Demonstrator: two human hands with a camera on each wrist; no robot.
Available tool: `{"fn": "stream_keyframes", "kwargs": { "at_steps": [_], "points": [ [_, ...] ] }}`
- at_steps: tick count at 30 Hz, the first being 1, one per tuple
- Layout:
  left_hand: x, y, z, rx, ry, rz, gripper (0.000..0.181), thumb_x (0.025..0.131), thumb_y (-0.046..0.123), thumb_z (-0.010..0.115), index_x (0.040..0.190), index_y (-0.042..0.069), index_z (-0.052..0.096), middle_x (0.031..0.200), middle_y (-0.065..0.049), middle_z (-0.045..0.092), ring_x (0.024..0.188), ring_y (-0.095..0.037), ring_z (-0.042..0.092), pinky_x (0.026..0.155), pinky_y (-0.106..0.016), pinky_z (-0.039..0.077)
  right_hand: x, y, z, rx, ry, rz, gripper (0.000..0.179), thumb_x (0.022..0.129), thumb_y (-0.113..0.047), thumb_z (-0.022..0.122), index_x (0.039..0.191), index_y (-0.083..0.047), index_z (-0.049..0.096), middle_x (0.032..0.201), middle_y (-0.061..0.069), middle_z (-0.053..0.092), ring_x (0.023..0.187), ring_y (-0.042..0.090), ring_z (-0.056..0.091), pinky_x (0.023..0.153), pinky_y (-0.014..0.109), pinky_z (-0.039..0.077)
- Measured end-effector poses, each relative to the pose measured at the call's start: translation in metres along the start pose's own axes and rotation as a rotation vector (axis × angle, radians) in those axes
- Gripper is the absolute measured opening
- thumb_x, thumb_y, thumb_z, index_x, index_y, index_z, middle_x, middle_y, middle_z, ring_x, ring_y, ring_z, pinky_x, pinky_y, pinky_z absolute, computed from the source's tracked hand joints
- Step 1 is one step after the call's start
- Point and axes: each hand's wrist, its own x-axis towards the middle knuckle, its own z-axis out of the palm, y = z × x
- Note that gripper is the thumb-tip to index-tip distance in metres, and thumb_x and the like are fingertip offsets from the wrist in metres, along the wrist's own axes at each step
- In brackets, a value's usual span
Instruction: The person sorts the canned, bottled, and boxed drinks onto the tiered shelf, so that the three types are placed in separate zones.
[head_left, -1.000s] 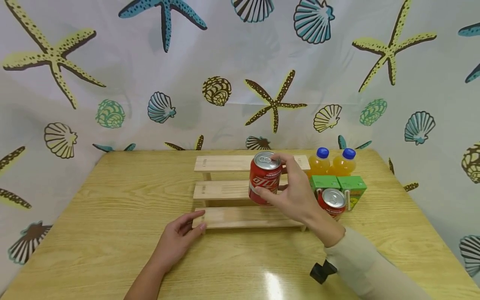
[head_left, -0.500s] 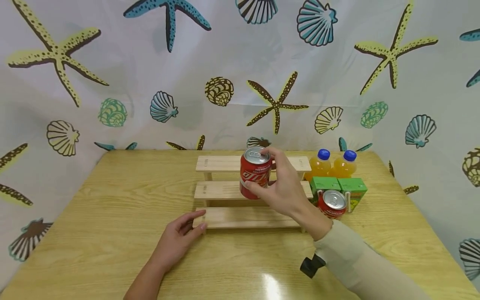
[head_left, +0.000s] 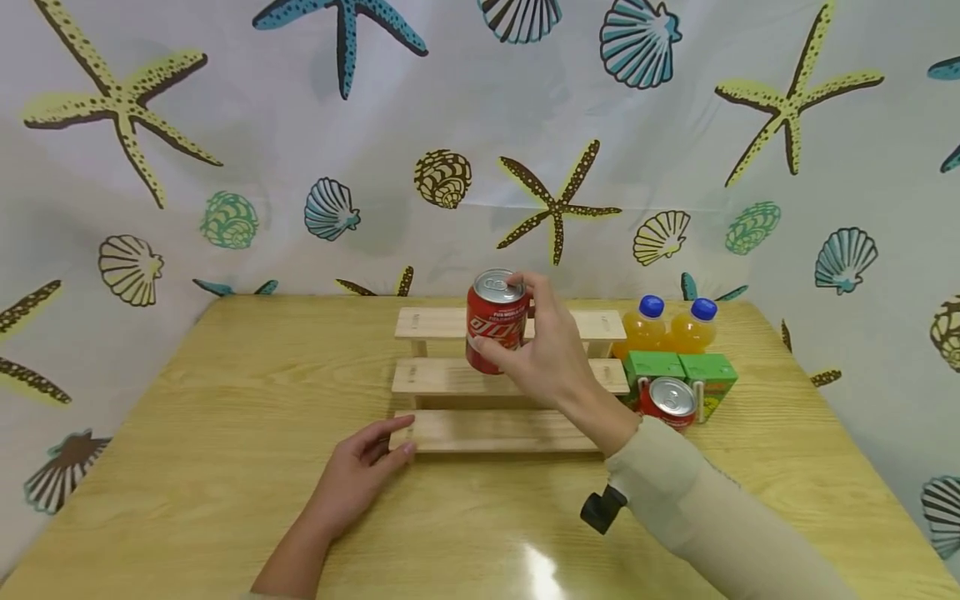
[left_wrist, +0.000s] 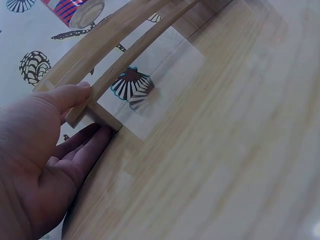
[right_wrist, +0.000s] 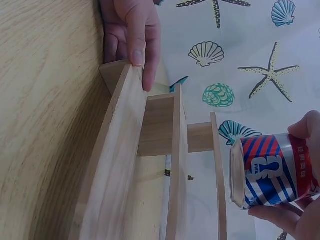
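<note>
In the head view my right hand [head_left: 557,367] grips a red soda can [head_left: 497,321] upright, fingers at its top rim and thumb on its front. Behind and below the can is a three-step wooden display rack [head_left: 487,431]. The right wrist view shows the can's base [right_wrist: 238,175] raised just beyond the top step, with blue, white and red print on its side. My left hand [head_left: 356,479] holds the left end of the lowest step. Its thumb [left_wrist: 72,95] presses the board while the other fingers lie against the end support.
Right of the rack stand two orange juice bottles [head_left: 692,332] with blue caps, two green juice boxes [head_left: 652,364] before them, and another red can [head_left: 670,400] in front. A patterned cloth [head_left: 375,167] hangs behind the wooden table [head_left: 225,467].
My right hand has carried the can left and up in the head view, from over the lower steps to in front of the top step. My left hand stays on the rack.
</note>
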Motion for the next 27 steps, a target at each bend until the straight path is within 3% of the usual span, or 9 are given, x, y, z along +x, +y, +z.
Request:
{"fn": "stream_keyframes", "kwargs": {
  "at_steps": [15, 27],
  "points": [
    [0.002, 0.0, 0.003, -0.002, 0.007, -0.003, 0.052, 0.092, 0.045, 0.07, 0.137, 0.022, 0.061, 0.153, -0.005, 0.047, 0.148, -0.025, 0.035, 0.117, -0.034, 0.034, 0.019, -0.008, 0.008, -0.062, 0.03, -0.026, 0.068, 0.082, -0.024, 0.082, 0.136, -0.017, 0.04, 0.123, 0.011, 0.055, 0.111, 0.024, 0.057, 0.091, 0.044, 0.058],
    [0.001, 0.002, 0.002, -0.015, 0.0, -0.024, 0.053, 0.092, 0.043, 0.071, 0.138, 0.02, 0.06, 0.154, -0.006, 0.046, 0.148, -0.025, 0.035, 0.117, -0.035, 0.034, 0.034, -0.009, 0.019, -0.047, 0.032, 0.022, 0.068, 0.084, -0.027, 0.08, 0.137, -0.018, 0.039, 0.128, 0.011, 0.053, 0.117, 0.026, 0.056, 0.092, 0.044, 0.058]
  ]
}}
